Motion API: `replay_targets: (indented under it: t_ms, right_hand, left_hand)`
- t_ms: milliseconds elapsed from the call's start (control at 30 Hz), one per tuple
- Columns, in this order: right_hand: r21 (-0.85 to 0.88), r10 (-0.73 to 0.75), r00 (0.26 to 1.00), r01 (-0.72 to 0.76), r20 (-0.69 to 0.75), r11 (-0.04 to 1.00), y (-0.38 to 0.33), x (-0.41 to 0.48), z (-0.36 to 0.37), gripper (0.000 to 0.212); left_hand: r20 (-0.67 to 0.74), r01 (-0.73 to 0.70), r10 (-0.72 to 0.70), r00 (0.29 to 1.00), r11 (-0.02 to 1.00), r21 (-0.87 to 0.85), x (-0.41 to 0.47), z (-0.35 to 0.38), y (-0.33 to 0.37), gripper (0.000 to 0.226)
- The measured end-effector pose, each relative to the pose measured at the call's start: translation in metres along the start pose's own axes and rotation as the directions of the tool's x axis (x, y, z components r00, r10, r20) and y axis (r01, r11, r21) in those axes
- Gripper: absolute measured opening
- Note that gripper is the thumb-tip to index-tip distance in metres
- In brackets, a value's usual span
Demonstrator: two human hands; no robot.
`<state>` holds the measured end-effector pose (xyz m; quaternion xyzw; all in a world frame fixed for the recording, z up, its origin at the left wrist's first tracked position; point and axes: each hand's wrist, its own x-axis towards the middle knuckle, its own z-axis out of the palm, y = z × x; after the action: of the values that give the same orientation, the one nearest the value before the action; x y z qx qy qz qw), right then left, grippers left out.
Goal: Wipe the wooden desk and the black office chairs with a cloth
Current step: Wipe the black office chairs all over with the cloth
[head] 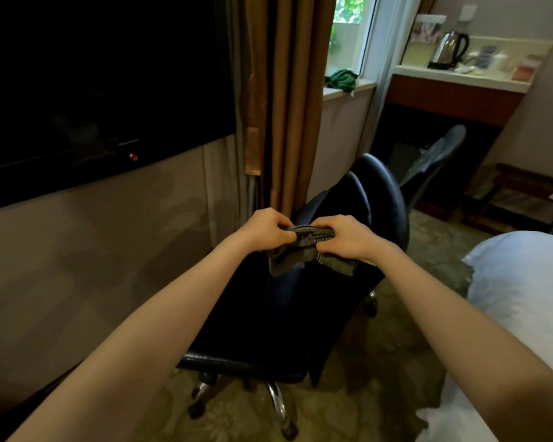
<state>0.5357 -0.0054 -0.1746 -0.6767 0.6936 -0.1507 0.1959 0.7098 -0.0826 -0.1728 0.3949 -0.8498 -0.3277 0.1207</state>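
The black padded swivel office chair (383, 199) sits just below and beyond the fingers, with a second black office chair (434, 161) well past them. The small dark grey fabric cloth (300, 250) is bunched between both sets of fingers, its corners hanging beneath; it looks light, limp and easy to grip, and is probably best gathered into a pad in the palm. The left hand (265, 229) and right hand (348, 236) each have their fingers curled and clamped on its top fold.

No text legible to us anywhere, the small mark on the TV (103, 74) bezel too blurred.
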Motion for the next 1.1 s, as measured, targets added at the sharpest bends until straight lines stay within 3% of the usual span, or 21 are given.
replay_targets:
  t_ms: [333,533,667,867,1000,1100]
  right_hand:
    - [-0.248,-0.129,0.945,0.053,-0.301,0.967,0.035,-0.026,-0.051,0.039]
    - [-0.282,-0.196,0.875,0.072,-0.443,0.957,0.099,-0.026,-0.107,0.04]
    - [-0.184,-0.213,0.881,0.147,-0.423,0.972,0.154,-0.02,-0.133,0.039]
    - [-0.004,-0.198,0.895,0.214,-0.401,0.977,0.216,-0.006,-0.153,0.028]
    - [0.135,-0.15,0.947,0.194,-0.285,0.972,0.234,0.015,-0.143,0.051]
    - [0.401,-0.134,0.958,0.23,-0.252,0.887,0.232,0.024,-0.124,0.068]
  left_hand:
    - [-0.124,-0.077,0.074,0.99,0.997,-0.023,0.032,0.002,0.069,0.021]
    - [-0.246,-0.165,0.171,0.954,0.985,0.045,0.075,0.025,0.139,0.021]
    - [-0.324,-0.155,0.187,0.927,0.98,0.122,0.107,0.047,0.184,0.022]
    - [-0.327,-0.103,0.197,0.924,0.953,0.285,0.151,0.077,0.234,0.024]
    - [-0.322,-0.073,0.179,0.93,0.946,0.315,0.175,0.093,0.236,0.022]
    - [-0.306,-0.06,0.178,0.935,0.932,0.358,0.194,0.103,0.23,0.02]
